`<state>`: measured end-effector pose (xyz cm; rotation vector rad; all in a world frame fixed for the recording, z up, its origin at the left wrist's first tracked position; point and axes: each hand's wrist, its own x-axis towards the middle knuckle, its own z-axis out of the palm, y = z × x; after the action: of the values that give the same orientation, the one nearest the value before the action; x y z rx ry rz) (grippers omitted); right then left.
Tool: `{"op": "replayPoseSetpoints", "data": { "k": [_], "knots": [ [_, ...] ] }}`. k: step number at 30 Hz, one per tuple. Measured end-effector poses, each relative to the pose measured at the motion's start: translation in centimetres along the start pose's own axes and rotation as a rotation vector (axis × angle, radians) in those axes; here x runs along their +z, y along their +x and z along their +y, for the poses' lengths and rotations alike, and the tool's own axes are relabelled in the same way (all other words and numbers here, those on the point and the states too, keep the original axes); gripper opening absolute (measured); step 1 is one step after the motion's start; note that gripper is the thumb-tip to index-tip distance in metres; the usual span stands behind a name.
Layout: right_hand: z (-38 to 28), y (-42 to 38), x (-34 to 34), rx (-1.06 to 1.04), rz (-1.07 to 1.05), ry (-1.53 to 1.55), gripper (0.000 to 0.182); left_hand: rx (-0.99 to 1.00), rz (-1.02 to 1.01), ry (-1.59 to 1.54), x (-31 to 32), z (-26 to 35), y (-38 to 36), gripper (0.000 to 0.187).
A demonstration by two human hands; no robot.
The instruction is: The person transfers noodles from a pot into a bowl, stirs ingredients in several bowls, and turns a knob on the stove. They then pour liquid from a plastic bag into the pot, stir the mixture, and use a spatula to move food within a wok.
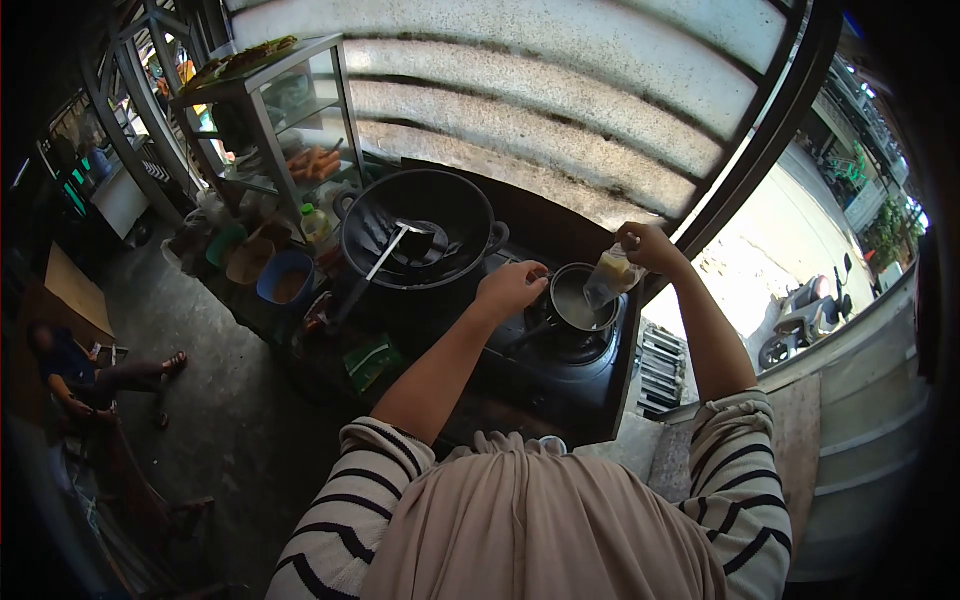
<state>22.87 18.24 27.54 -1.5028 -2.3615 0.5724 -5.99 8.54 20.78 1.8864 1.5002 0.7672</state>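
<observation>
My right hand (648,248) grips the top of a clear plastic bag (610,278) with something pale yellow in it, tilted over the right side of a small pot (574,310). The pot holds a pale liquid and sits on the right burner of a black stove (520,385). My left hand (512,288) is at the pot's left rim with its fingers curled together; whether they hold anything is too small to tell. To the left stands a large black wok (415,190) with a metal spatula (385,255) resting in it.
Left of the wok are a blue bowl (286,278), a capped bottle (315,222) and a glass display case (262,120). A green packet (372,362) lies near the stove's front left. A seated person (85,375) is at the far left, a scooter (812,315) outside at the right.
</observation>
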Motion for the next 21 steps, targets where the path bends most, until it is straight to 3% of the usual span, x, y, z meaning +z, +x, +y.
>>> {"op": "replayPoseSetpoints", "data": {
  "k": [7, 10, 13, 21],
  "knots": [
    [0.1, 0.1, 0.0, 0.018, 0.014, -0.071, 0.031, -0.002, 0.000, -0.012, -0.3, 0.0, -0.2, 0.036],
    [0.4, -0.1, 0.5, 0.019, 0.007, 0.063, 0.032, -0.023, -0.013, -0.031, -0.4, 0.1, -0.3, 0.036],
    [0.9, -0.1, 0.7, -0.058, 0.044, 0.027, 0.032, -0.009, 0.004, -0.015, -0.4, 0.1, -0.3, 0.035],
    [-0.3, -0.5, 0.0, 0.069, 0.096, -0.005, 0.032, -0.020, 0.007, -0.014, -0.3, 0.3, -0.1, 0.033]
  ]
}}
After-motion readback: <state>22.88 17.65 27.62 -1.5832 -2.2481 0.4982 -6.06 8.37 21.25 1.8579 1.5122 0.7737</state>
